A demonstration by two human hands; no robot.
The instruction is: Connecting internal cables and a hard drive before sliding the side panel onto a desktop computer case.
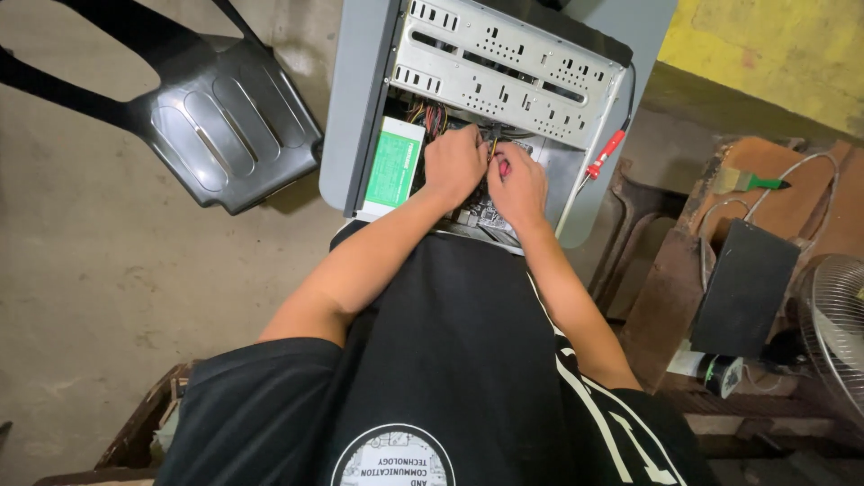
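Concrete floor (108,252); both hands inside open computer case (504,63): left hand (454,162), right hand (517,184), fingers curled, grasp unclear.

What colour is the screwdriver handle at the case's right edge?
Red, with a pale shaft. The screwdriver lies against the open computer case, clear in the head view.

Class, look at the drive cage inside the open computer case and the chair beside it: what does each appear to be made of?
Drive cage: likely bare sheet metal, judging by its dull silver sheen and punched slots and holes. Chair: probably moulded plastic, glossy black with smooth pressed grooves in the seat.
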